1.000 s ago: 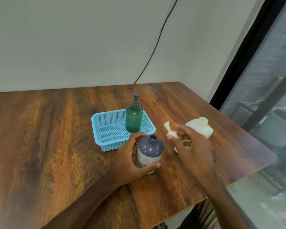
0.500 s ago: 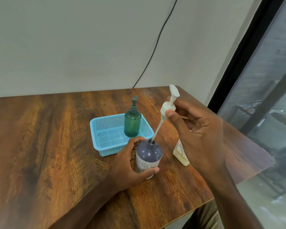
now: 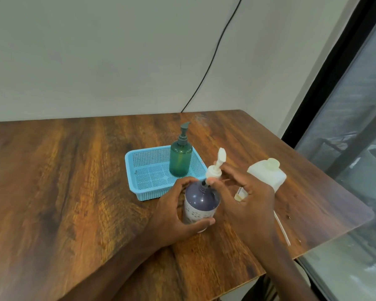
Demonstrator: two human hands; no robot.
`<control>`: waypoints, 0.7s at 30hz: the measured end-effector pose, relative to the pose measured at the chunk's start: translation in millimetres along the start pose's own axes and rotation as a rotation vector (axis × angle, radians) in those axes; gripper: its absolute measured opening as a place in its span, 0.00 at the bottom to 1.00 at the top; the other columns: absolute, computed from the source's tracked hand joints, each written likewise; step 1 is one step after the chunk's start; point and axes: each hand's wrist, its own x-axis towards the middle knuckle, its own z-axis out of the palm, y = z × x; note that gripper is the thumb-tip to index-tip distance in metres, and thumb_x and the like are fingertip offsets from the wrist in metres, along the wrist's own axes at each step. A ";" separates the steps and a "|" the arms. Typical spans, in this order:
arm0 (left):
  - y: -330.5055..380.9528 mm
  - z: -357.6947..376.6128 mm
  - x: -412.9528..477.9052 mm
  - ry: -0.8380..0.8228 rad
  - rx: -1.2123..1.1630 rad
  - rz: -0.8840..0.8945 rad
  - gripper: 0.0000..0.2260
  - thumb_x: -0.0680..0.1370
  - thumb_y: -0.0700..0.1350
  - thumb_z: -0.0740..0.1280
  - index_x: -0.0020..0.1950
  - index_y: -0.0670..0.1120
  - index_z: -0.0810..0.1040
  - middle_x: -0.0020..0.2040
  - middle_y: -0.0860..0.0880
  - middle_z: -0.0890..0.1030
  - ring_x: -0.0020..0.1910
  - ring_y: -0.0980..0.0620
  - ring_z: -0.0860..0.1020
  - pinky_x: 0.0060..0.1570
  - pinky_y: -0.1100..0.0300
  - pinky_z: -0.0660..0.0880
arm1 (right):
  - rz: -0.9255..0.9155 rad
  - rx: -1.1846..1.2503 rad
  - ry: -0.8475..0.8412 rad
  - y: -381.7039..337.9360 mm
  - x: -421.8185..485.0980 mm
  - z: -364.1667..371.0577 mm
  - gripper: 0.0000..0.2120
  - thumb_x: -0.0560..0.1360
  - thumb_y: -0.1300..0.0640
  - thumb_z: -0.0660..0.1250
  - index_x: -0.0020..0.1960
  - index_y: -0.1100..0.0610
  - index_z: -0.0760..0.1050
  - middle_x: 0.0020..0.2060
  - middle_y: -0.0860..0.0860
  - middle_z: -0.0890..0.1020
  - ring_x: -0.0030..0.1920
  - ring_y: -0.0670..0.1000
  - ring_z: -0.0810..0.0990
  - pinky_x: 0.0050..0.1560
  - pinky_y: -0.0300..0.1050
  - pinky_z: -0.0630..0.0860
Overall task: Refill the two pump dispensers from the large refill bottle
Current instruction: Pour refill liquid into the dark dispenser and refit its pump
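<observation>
Wood-grain worktop point(image 3: 74, 192) against a pale wall, black cable trailing down, window at right.

Purple pump dispenser point(image 3: 201, 200) near the middle of the worktop, just in front of the blue basket point(image 3: 130, 170). Upright, long axis vertical, open neck pointing up. Left hand point(image 3: 174, 216) wrapped round the body, grip closed on the bottle.

White pump head point(image 3: 214, 172) touching or just above the neck, pinched at the collar by the right hand point(image 3: 245, 198), grip narrow. Long axis tilted, nozzle pointing up and slightly right. Not yet seated or screwed down; dip tube hidden.

Green pump dispenser point(image 3: 180, 157) upright in the basket, pump fitted, long axis vertical. Large refill bottle point(image 3: 267, 174) capped, just beyond the right hand.

Stage, by judgement: purple dispenser probably filled and now at reclosing, though level unreadable through the dark wall. Left to do: seating and tightening the pump. Cannot tell whether the green one is already refilled or still waiting.
</observation>
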 end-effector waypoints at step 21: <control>-6.8 -0.7 0.1 0.016 0.013 0.025 0.38 0.67 0.49 0.85 0.71 0.58 0.69 0.68 0.64 0.78 0.68 0.59 0.79 0.64 0.62 0.79 | -0.014 -0.090 0.015 14.5 -21.1 21.2 0.20 0.72 0.49 0.78 0.62 0.48 0.82 0.58 0.34 0.81 0.54 0.36 0.81 0.48 0.25 0.75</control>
